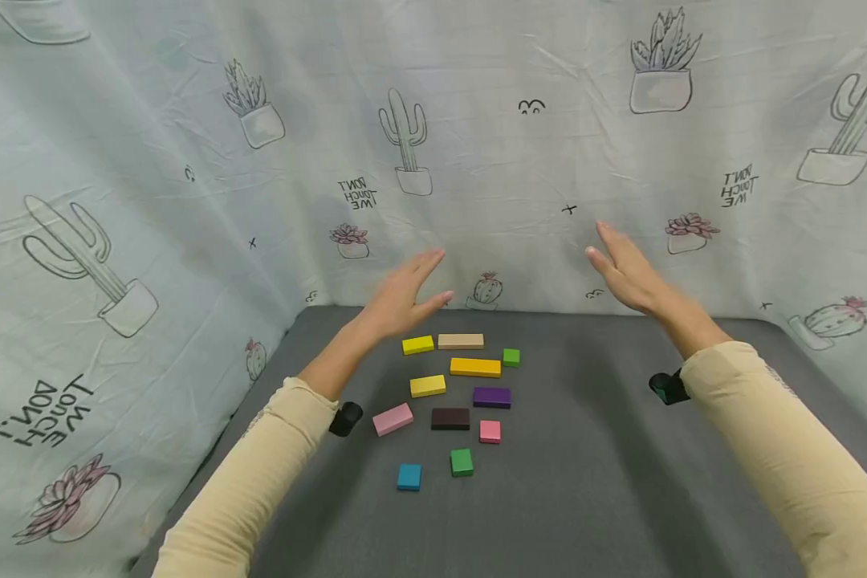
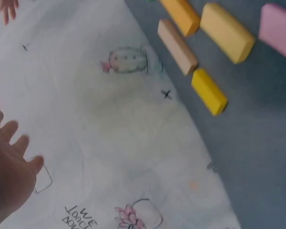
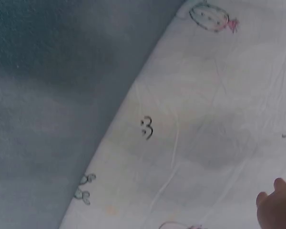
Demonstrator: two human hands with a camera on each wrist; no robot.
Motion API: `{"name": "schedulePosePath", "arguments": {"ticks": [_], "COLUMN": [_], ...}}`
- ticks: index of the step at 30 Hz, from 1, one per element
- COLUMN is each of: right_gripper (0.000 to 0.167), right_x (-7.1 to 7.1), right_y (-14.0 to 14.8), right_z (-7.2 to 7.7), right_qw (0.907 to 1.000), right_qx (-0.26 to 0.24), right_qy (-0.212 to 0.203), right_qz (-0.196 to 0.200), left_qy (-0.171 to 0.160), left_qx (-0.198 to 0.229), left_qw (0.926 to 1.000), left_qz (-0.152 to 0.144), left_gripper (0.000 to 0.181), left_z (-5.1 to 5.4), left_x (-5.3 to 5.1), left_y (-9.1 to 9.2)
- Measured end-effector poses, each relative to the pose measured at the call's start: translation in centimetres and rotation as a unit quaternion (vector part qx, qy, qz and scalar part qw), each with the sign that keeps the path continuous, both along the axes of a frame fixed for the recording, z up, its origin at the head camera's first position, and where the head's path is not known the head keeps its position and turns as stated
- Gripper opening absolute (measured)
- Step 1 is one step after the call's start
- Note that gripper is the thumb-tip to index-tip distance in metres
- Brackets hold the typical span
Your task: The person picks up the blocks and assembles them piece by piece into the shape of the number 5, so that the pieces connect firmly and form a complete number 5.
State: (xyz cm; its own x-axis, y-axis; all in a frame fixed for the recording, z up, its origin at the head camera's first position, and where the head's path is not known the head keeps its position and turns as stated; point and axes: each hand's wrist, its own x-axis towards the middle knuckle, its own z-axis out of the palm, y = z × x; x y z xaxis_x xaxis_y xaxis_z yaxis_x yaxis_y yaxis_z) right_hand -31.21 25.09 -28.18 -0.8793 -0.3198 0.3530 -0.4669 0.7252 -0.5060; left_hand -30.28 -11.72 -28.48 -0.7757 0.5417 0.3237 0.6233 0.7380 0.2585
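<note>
Both hands are raised above the dark grey table (image 1: 549, 498). My left hand (image 1: 399, 299), fingers straight and thumb apart, hovers over the far-left blocks and touches nothing. My right hand (image 1: 630, 277) is held up to the right, fingers extended, with nothing in it. Nearest below the left hand are a yellow block (image 1: 417, 345) and a beige block (image 1: 461, 341). Closer in lie an orange block (image 1: 475, 368), a pale yellow block (image 1: 428, 386), a purple block (image 1: 492, 397), a pink block (image 1: 393, 419) and a dark brown block (image 1: 451, 418).
Smaller blocks lie around them: light green (image 1: 510, 357), coral pink (image 1: 490, 432), green (image 1: 461, 462) and blue (image 1: 409, 477). A white curtain (image 1: 477, 160) printed with potted cacti hangs behind the table and along its left side. Black straps (image 1: 346, 419) show at both wrists.
</note>
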Motion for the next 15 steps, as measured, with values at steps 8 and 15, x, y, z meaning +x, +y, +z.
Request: {"name": "schedulePosePath", "arguments": {"ticks": [8,15], "right_gripper": [0.057,0.053], "right_x": [1.4,2.1], "right_y": [-1.4,-3.0], "right_z": [-2.9,-5.5], "right_qw": [0.9891,0.9722], "right_qx": [-0.096,-0.156], "right_qy": [-0.063,-0.094], "right_qz": [0.092,0.147], "left_qy": [-0.034,-0.097], "left_qx": [0.108,0.124], "left_qw": [0.9915,0.9808], "left_qz": [-0.064,-0.115], "left_gripper": [0.055,0.046], "left_z": [-4.1,-7.6], "left_x": [5.0,8.1], "left_y": [-2.0,-3.1]}}
